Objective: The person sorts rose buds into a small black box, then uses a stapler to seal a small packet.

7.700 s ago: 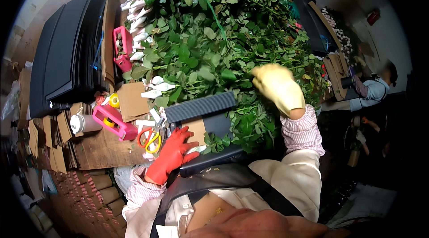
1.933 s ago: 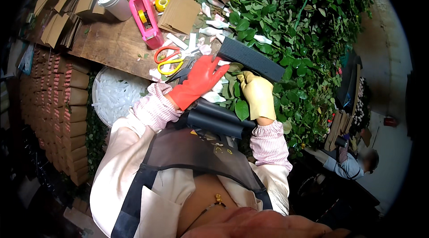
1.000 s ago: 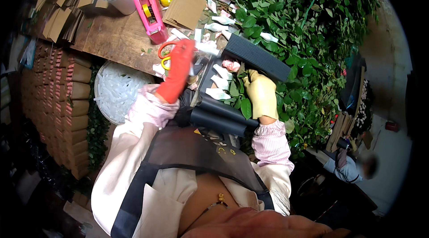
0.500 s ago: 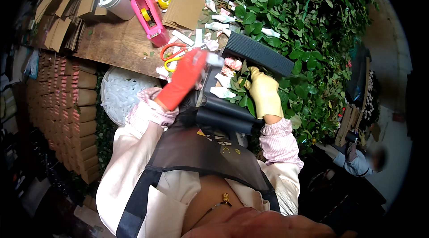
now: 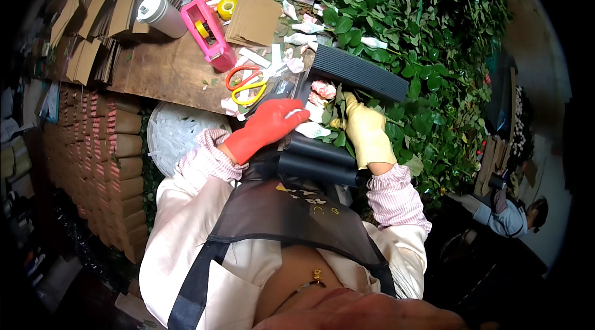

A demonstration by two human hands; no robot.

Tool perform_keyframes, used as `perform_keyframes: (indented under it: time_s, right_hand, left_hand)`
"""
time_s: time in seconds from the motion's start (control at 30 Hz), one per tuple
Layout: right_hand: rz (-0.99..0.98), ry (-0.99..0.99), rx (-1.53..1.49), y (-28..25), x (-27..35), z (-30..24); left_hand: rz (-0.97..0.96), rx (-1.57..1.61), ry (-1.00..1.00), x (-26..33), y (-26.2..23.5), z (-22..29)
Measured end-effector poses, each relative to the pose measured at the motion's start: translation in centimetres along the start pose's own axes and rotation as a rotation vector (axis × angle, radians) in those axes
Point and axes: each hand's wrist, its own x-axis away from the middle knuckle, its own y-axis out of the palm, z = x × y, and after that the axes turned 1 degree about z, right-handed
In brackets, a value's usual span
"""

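Note:
My left hand [image 5: 268,126], in a red rubber glove, is closed with its fingertips on a small white sleeve at a pink rose head; the fingers hide most of it. Just above lies another pink rose [image 5: 323,89], its bloom bare. A sleeved rose head [image 5: 313,130] sits below the fingertips. In a pale yellow glove, my right hand [image 5: 367,134] is wrapped around leafy rose stems [image 5: 339,113] on the right of the blooms. The roses lie between a ribbed black block [image 5: 359,73] and a black padded roll [image 5: 316,161] nearest my body.
Scissors [image 5: 246,85] with red and yellow handles lie beside a pink tape dispenser [image 5: 209,35]. A white tub [image 5: 162,120] holds white sleeves. Cardboard sheets [image 5: 253,18] and a tumbler [image 5: 161,15] stand farther back. Leafy roses [image 5: 421,38] heap at right; a person [image 5: 511,218] is beyond.
My left hand has moved down and right from beside the scissors to the rose heads, bringing the white sleeve. The scissors are uncovered. My right hand stays on the stems.

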Motion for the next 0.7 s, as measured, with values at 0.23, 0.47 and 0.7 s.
perform_keyframes:
  time_s: [0.23,0.47,0.7]
  right_hand:
    - [-0.015,0.010,-0.043,-0.8,0.4,-0.2]
    - [0.207,-0.035,-0.341,-7.3,5.7,0.1]
    - [-0.070,-0.320,-0.250,-5.2,4.5,-0.4]
  left_hand:
    - [0.234,0.677,-0.164,1.0,1.3,-1.9]
    - [0.128,0.329,-0.164,2.6,-4.5,-3.4]
    - [-0.331,-0.207,-0.264,-0.1,-2.7,2.9]
